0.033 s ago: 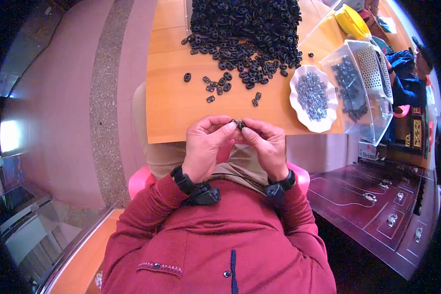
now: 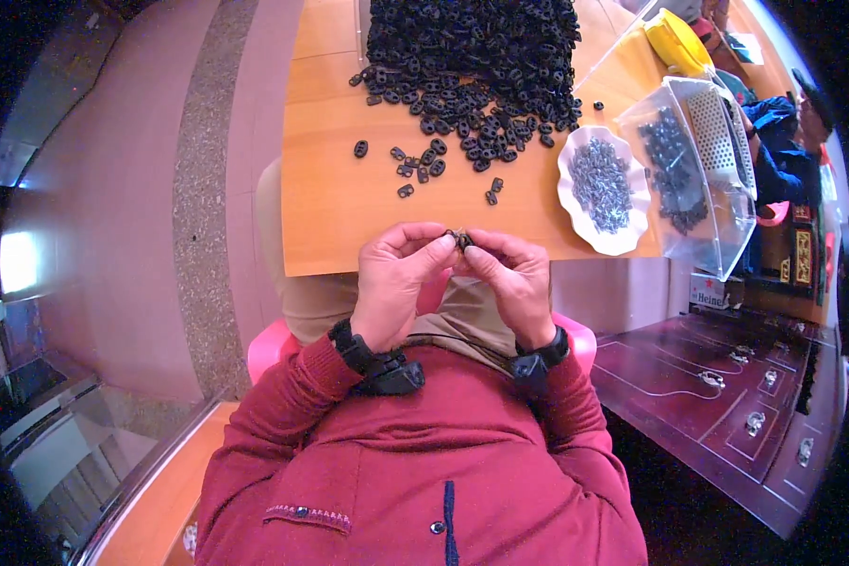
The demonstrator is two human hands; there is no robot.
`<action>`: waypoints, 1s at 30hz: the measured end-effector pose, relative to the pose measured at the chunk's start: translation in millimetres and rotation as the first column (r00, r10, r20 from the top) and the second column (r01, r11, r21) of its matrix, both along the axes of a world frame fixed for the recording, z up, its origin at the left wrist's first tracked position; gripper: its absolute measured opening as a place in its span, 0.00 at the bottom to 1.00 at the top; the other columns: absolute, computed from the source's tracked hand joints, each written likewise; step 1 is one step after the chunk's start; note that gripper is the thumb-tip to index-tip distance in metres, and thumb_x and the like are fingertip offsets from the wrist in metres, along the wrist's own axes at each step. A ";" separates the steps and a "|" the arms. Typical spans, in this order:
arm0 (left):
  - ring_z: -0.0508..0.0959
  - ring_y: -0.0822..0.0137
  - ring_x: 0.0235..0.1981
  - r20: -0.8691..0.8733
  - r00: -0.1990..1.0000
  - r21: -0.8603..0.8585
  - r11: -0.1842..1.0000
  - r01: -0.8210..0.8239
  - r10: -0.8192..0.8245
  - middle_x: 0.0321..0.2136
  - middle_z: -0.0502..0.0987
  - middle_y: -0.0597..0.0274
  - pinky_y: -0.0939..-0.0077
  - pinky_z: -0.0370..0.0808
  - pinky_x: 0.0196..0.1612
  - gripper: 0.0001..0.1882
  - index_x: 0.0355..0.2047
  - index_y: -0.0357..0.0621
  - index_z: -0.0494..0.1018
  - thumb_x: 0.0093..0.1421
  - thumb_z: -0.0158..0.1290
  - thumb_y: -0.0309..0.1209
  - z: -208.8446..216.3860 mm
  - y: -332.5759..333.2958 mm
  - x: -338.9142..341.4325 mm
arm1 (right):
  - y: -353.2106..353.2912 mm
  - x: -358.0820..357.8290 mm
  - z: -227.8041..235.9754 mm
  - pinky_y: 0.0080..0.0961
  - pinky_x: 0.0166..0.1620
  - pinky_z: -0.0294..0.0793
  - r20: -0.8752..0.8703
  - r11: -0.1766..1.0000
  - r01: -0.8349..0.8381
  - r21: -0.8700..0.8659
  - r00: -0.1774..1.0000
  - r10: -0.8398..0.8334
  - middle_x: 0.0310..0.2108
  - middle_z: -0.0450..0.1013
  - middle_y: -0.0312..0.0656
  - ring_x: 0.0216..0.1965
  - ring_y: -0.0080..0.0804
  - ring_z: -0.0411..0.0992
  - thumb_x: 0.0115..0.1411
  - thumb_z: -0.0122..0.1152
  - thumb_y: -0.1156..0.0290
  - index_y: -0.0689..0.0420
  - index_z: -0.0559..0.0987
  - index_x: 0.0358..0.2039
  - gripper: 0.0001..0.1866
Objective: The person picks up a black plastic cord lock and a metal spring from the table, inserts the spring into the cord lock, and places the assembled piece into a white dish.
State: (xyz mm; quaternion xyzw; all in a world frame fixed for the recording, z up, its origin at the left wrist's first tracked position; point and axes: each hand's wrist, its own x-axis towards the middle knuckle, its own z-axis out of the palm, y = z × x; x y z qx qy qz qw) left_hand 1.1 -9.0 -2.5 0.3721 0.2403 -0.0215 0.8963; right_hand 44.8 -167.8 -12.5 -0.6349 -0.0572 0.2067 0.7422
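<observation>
My left hand (image 2: 396, 280) and my right hand (image 2: 516, 280) meet at the near edge of the wooden table. Between their thumbs and fingertips they pinch a small black plastic cord lock (image 2: 462, 241), mostly covered by the fingers. Beyond the hands lie several loose black cord lock pieces (image 2: 424, 174), oval or squarish with holes. Farther back they build up into a large heap (image 2: 472, 57). To the right of my right hand, a white dish (image 2: 565, 193) with a wavy rim holds many small silvery pieces (image 2: 601, 184), perhaps springs.
Right of the dish, a clear plastic box (image 2: 726, 241) contains dark small parts (image 2: 674, 170), with a white perforated basket (image 2: 712, 127) against it. A yellow container (image 2: 679, 42) stands at the far right. Another person's dark blue sleeve (image 2: 774, 141) shows beyond. The wooden table (image 2: 330, 212) ends near my lap.
</observation>
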 end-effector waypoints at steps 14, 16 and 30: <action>0.81 0.64 0.34 -0.012 1.000 -0.036 0.999 -0.012 0.012 0.34 0.79 0.55 0.71 0.81 0.40 0.07 0.38 0.35 0.73 0.58 0.56 0.21 1.8 0.5 -0.8 | 6.0 -4.4 -0.1 0.17 0.37 0.77 0.305 0.960 0.140 -0.243 0.950 -0.061 0.33 0.78 0.42 0.31 0.23 0.76 0.56 0.63 0.81 0.67 0.78 0.41 0.11; 0.80 0.64 0.34 -0.018 1.000 -0.023 1.000 -0.012 0.011 0.34 0.79 0.55 0.71 0.81 0.40 0.07 0.38 0.35 0.73 0.58 0.56 0.21 2.2 0.8 -0.7 | 6.7 -3.4 -0.8 0.16 0.36 0.76 0.363 0.960 0.138 -0.243 0.931 -0.042 0.33 0.78 0.41 0.31 0.22 0.76 0.56 0.63 0.82 0.67 0.79 0.40 0.11; 0.80 0.65 0.34 -0.018 1.000 0.040 0.999 0.017 -0.016 0.33 0.79 0.56 0.72 0.80 0.39 0.08 0.38 0.34 0.73 0.57 0.56 0.21 1.6 1.5 -0.4 | 3.3 0.8 8.0 0.18 0.35 0.77 0.103 0.989 0.107 -0.104 0.990 -0.096 0.32 0.78 0.42 0.29 0.25 0.77 0.57 0.62 0.78 0.67 0.78 0.41 0.11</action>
